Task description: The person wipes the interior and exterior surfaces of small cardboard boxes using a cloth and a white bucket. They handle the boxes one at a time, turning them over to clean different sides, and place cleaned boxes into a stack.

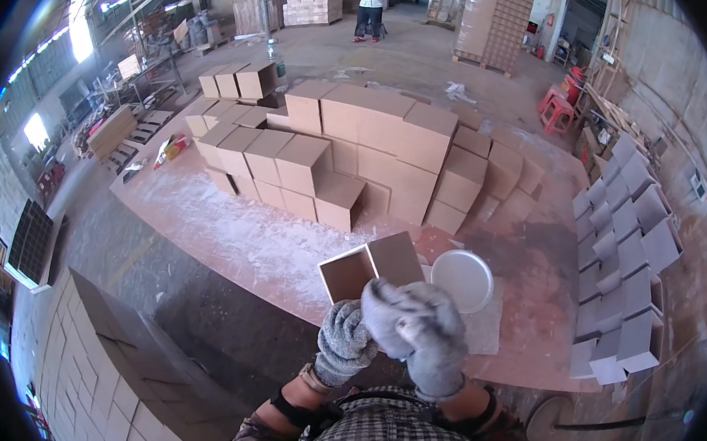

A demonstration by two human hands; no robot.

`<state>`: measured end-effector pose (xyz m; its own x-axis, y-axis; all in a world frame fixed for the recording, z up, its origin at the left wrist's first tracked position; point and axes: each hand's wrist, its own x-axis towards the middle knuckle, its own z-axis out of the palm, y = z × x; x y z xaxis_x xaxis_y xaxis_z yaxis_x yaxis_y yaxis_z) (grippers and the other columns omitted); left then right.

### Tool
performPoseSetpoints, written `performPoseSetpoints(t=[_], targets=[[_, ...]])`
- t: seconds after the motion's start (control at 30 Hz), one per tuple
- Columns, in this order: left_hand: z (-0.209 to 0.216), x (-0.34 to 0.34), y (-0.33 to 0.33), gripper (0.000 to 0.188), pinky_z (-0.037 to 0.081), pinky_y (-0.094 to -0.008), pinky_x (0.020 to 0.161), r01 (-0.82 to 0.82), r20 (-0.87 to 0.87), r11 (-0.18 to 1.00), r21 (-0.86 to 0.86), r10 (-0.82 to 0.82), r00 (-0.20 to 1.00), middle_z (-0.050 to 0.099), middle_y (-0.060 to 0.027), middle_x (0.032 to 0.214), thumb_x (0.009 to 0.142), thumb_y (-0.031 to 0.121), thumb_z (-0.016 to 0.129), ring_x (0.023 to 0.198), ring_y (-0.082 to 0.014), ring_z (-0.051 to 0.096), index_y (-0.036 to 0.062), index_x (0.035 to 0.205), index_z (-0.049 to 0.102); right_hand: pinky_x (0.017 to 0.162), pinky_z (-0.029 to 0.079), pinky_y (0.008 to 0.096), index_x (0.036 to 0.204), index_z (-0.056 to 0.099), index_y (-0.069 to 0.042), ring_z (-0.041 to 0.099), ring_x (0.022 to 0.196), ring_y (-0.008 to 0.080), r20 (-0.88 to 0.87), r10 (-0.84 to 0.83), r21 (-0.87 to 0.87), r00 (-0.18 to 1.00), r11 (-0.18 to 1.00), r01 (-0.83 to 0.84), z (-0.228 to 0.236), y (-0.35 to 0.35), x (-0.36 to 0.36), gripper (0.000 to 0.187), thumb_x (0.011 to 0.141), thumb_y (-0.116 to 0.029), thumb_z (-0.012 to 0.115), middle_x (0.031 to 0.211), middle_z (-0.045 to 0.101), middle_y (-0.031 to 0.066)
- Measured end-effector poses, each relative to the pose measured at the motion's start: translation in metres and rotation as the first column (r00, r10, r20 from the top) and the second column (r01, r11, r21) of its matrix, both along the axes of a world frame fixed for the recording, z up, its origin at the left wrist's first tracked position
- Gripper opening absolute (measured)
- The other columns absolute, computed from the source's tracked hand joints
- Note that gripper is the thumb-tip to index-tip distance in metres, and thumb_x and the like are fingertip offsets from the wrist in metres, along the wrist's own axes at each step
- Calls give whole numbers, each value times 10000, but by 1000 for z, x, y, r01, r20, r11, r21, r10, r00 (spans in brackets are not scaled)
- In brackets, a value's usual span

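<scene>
Both my hands wear grey knitted gloves and are close together in front of my chest. My left hand [345, 341] is closed, its fingers curled near the lower corner of an open brown box [397, 259] with pale edges. Beside it, touching or almost touching, my right hand [424, 328] is curled too and slightly blurred. Whatever either hand holds is hidden by the gloves. The box sits tilted toward me on the reddish board, its hollow side facing left. Just right of it lies a round white dish or lid [462, 280] on a pale sheet [487, 328].
Stacked brown boxes [384, 141] rise across the board [244, 254]. Rows of pale open boxes [633, 273] stand at the right, and more piled panels [97, 366] at the lower left. Farther off are red stools [556, 112], a wrapped pallet [491, 29] and a standing person [370, 4].
</scene>
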<state>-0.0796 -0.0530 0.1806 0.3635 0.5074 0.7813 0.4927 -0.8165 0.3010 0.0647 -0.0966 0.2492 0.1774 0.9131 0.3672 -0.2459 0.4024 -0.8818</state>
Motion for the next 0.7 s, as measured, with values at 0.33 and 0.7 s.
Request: performPoseSetpoints(t=[0.33,0.7], targets=[[-1,-6,3,267,498,-416,769,252,202,938,-239,-206,957,646,-130,965,760,88,724,885,-333,620,58,1007,629,868,501,308,1119,497,15,581,1026,178,235,93,82,968,990,-114,3,63,29,286,849,64,573,1075,569,93],[12,-36,17,122,504,-406,779,208,267,869,-448,-92,959,644,-132,1020,823,122,655,908,-336,621,102,942,671,915,490,427,1024,568,7,604,1051,312,554,298,241,777,836,-493,0,-3,30,193,832,-1,584,1072,604,168]])
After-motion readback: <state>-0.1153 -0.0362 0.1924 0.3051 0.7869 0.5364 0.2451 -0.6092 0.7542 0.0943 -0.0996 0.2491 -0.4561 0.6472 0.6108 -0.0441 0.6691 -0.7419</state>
